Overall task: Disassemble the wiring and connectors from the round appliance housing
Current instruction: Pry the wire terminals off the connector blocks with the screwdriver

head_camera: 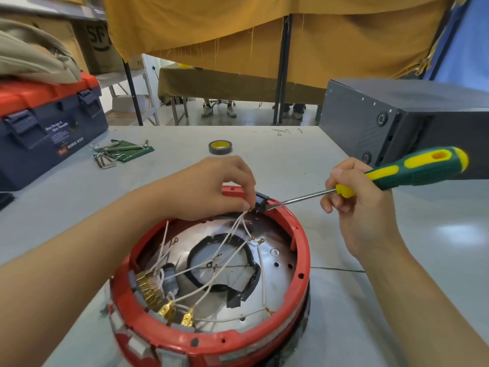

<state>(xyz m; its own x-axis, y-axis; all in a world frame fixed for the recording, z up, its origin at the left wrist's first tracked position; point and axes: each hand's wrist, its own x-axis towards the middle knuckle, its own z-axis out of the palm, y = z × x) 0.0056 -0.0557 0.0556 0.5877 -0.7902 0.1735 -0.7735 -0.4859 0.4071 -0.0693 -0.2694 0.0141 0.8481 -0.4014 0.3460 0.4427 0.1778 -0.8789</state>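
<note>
**Prying the black connector block at the far rim**

Red round housing point(304, 263) sits open side up at the near centre of the grey table point(79, 207). Left hand point(211, 189) reaches over the far rim, fingertips closed on a black connector block point(260, 201), apparently to steady it. Right hand point(354, 197) is wrapped around the shaft end of a green-and-yellow screwdriver point(397, 173); its tip meets the block's right side, likely for leverage. White wires point(238, 229) fan from the block into the housing. Brass spade terminals point(153, 290) remain clustered at the near-left wall. Much wiring looks left to remove.
</note>
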